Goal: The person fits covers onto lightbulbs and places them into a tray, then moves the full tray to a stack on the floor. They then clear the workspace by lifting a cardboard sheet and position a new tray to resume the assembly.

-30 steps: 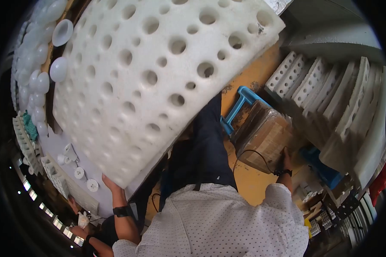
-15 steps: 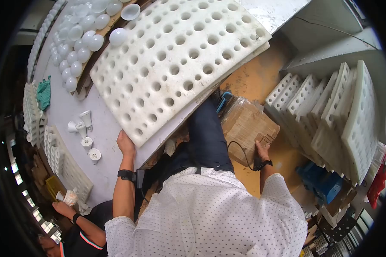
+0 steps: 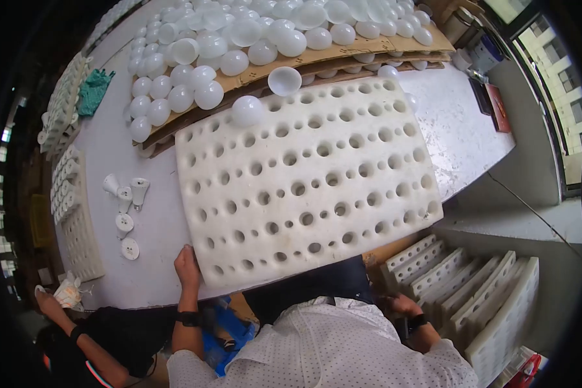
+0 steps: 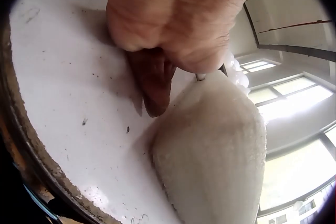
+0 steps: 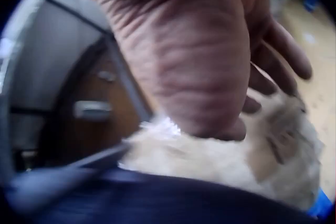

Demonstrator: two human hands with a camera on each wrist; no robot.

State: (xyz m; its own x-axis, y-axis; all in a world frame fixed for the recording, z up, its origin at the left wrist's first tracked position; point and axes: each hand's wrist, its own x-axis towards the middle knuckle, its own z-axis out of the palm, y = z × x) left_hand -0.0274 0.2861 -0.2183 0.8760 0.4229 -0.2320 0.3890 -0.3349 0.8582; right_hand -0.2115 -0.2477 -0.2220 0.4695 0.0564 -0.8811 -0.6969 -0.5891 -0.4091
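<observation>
A thick white board with rows of round holes [image 3: 317, 174] lies on the white table. My left hand [image 3: 187, 266] is at the board's front left corner, against its side edge. In the left wrist view, one fingertip of the left hand [image 4: 168, 29] points down beside the board's edge [image 4: 210, 145]; its other fingers are hidden, and I cannot tell whether they grip the board. My right hand [image 3: 402, 306] hangs low beside my leg. In the right wrist view, the right hand [image 5: 199, 61] has loosely spread fingers, overlapping a plastic-wrapped cardboard box [image 5: 236, 161].
Many white bulb domes [image 3: 246, 32] cover a cardboard sheet behind the board; two loose ones sit at its back edge. White bulb bases [image 3: 124, 223] lie on the left. Holed boards [image 3: 472, 291] stand on edge at the lower right. Another person's hand [image 3: 52, 304] is at the lower left.
The head view has swung round towards the table's back and window. My right hand has come away from the front of the box towards my leg. The left hand stays at the board's corner.
</observation>
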